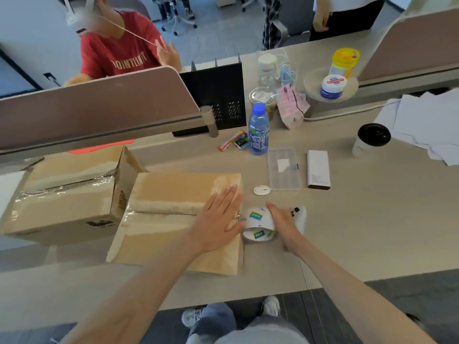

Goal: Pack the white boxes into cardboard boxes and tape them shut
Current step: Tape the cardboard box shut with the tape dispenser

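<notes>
On my screen, the left hand (pixel 218 219) lies flat on the nearer cardboard box (pixel 173 189), palm down and fingers straight and close together. It covers the right end of the box's middle seam. A strip of clear tape runs along this seam from the left edge up to the hand.

The right hand (pixel 283 224) is just beside the right edge of the same box. Its fingers are curled over a tape roll (pixel 257 222), which is white with small green and blue labels. The roll touches the box edge, close to the fingertips of the left hand. Something white with dark dots shows behind the right hand (I cannot tell what it is).

A second cardboard box (pixel 62 189) stands to the left, touching the first one. Its top seam is covered with clear tape and one side flap stands up.

One white box (pixel 318 169) lies on the table (pixel 372 232) to the right, well apart from both cartons and just beside a clear plastic case (pixel 284 168). Near them lies a small white disc (pixel 262 190). Farther back are a blue bottle (pixel 258 129) and a paper cup with a black lid (pixel 371 139).
</notes>
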A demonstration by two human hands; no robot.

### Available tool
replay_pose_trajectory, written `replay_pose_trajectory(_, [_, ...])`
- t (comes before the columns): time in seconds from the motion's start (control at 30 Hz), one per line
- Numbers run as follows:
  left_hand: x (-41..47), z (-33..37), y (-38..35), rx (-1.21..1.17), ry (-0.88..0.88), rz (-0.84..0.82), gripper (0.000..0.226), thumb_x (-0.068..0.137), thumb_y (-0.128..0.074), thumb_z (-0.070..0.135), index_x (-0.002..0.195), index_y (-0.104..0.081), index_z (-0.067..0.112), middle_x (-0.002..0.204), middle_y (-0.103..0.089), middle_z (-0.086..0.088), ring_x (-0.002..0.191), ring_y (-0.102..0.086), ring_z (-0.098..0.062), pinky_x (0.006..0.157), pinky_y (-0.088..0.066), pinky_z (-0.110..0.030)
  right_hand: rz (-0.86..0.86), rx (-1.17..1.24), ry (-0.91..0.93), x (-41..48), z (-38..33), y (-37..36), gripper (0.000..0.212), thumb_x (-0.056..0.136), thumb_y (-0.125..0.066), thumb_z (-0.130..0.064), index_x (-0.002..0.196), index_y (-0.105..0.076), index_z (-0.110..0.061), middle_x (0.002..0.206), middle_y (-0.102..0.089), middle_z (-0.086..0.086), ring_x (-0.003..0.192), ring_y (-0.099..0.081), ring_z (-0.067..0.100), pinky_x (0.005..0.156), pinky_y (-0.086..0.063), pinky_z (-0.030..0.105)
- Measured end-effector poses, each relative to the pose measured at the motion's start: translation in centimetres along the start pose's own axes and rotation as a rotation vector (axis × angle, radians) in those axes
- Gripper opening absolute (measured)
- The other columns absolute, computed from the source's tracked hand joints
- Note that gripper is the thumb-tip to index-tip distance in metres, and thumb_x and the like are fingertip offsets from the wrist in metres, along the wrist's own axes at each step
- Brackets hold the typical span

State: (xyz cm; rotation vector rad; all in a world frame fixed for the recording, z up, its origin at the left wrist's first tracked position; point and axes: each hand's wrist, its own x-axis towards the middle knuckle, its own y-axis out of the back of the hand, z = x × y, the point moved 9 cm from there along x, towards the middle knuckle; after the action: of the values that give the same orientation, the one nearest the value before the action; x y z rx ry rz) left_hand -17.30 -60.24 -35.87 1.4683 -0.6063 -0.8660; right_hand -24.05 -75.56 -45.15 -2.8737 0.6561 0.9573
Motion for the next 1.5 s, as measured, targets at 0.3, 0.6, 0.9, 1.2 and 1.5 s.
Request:
replay_pose_trajectory(0.3, [-3.0, -1.7, -0.5, -0.002, 0.118, -0.022, 0.088, 0.087, -0.021, 0.064, 0.155, 0.008, 0.017, 0.16, 0.02, -0.001, 0.147, 0.021, -0.013, 0.121, 0.003, -0.038, -0.039, -0.041, 0.222, -1.5, 0.7, -1.9, 0.057, 0.093, -0.062, -0.044, 0.052, -0.034, -0.015, 0.052, -0.031, 0.004, 0.051, -0.031, 0.016, 0.05, -0.025, 0.027])
replay_pose_trajectory(0.6, [-2.9, -2.1, 0.0, -0.186, 0.37, -0.11, 0.099, 0.09, -0.038, 0.065, 0.151, 0.021, 0.013, 0.156, 0.031, -0.004, 0.145, 0.027, -0.017, 0.119, 0.012, -0.037, 0.085, -0.323, 0.34, -0.8, 1.6, -1.3, 0.065, 0.097, -0.055, -0.041, 0.043, -0.028, -0.017, 0.038, -0.03, -0.005, 0.043, -0.03, 0.013, 0.053, -0.033, 0.031])
replay_pose_trajectory(0.9, [-2.5, -2.2, -0.2, -0.196, 0.403, -0.158, 0.104, 0.086, -0.048, 0.057, 0.151, 0.02, 0.012, 0.158, 0.027, -0.007, 0.145, 0.025, -0.022, 0.12, 0.01, -0.042, 0.34, -0.39, 0.5, -2.5, -0.5, 1.7, 0.046, 0.097, -0.055, -0.039, 0.06, -0.044, -0.013, 0.06, -0.048, -0.001, 0.061, -0.044, 0.016, 0.062, -0.033, 0.029])
replay_pose_trajectory(1.2, [-2.1, -2.1, -0.5, -0.181, 0.438, -0.224, 0.11, 0.081, -0.054, 0.052, 0.15, 0.021, 0.01, 0.157, 0.029, -0.009, 0.144, 0.027, -0.025, 0.118, 0.012, -0.042, 0.796, -0.476, 0.343, -2.9, 2.1, 8.9, 0.049, 0.087, -0.068, -0.041, 0.113, -0.056, -0.002, 0.113, -0.054, 0.018, 0.103, -0.048, 0.033, 0.085, -0.041, 0.04])
replay_pose_trajectory(1.5, [-1.3, -1.1, 0.3, -0.088, 0.446, -0.35, 0.116, 0.079, -0.059, 0.044, 0.147, 0.026, 0.006, 0.155, 0.031, -0.015, 0.144, 0.025, -0.034, 0.119, 0.004, -0.051, 0.726, -0.522, 0.467, -0.6, -1.5, 7.1, 0.028, 0.091, -0.062, -0.034, 0.105, -0.062, -0.009, 0.108, -0.058, 0.014, 0.104, -0.05, 0.033, 0.087, -0.04, 0.043])
